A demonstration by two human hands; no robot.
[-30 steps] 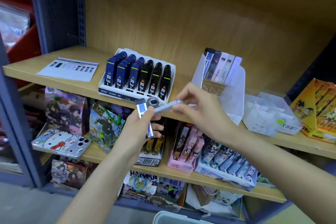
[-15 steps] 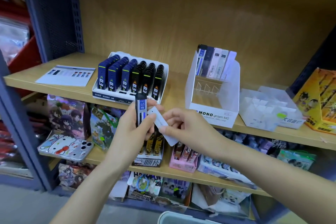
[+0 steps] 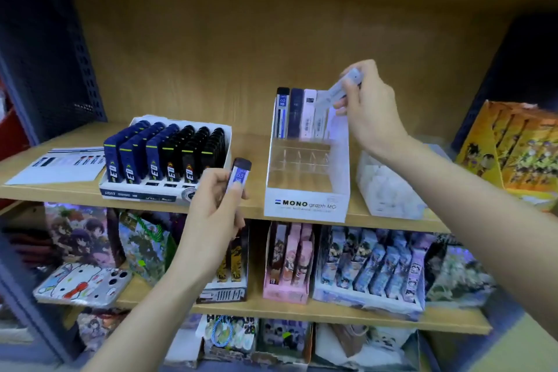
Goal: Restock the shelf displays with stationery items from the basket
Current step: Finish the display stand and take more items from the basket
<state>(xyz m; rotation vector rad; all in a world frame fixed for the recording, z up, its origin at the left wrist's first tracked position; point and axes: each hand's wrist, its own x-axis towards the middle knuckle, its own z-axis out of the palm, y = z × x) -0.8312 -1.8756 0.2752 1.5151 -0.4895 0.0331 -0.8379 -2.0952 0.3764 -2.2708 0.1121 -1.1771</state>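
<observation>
Stationery cases: we are handling two slim ones, a dark case (image 3: 241, 174) and a pale case (image 3: 332, 95). We are judging both as light, stiff, smooth plastic that is likely to slip, so we are favouring a pinch across the flat faces near mid-length.
Leaflet (image 3: 57, 164): it is lying flat at the left end of the upper shelf (image 3: 250, 210).
Card tray (image 3: 164, 190): it is sitting just right of the leaflet, carrying rows of dark blue and black cases standing on end.
Left hand (image 3: 211, 214): we are holding it in front of the shelf edge, between the card tray and the display box (image 3: 306, 205). The fingers and thumb are curling round the dark case, which is standing upright, cap on top.
Display box: white and marked MONO, it is standing mid-shelf. A row of cases (image 3: 297, 113) is standing along its back, and the clear slots in front are showing empty.
Right hand (image 3: 371, 112): we are holding it above the box's back right corner. Thumb and fingertips are pinching the pale case, which is tilting, lower end toward that row. Whether it is touching the row, we cannot tell.
Next move: we are expecting to ease the pale case end-first into the row's right end, since a crooked entry could be jamming it against its neighbours.
Clear tray (image 3: 389, 190): it is sitting just right of the display box, partly behind our right wrist.
Orange box (image 3: 513, 157): it is standing at the far right.
Basket: it is not showing in this view.
</observation>
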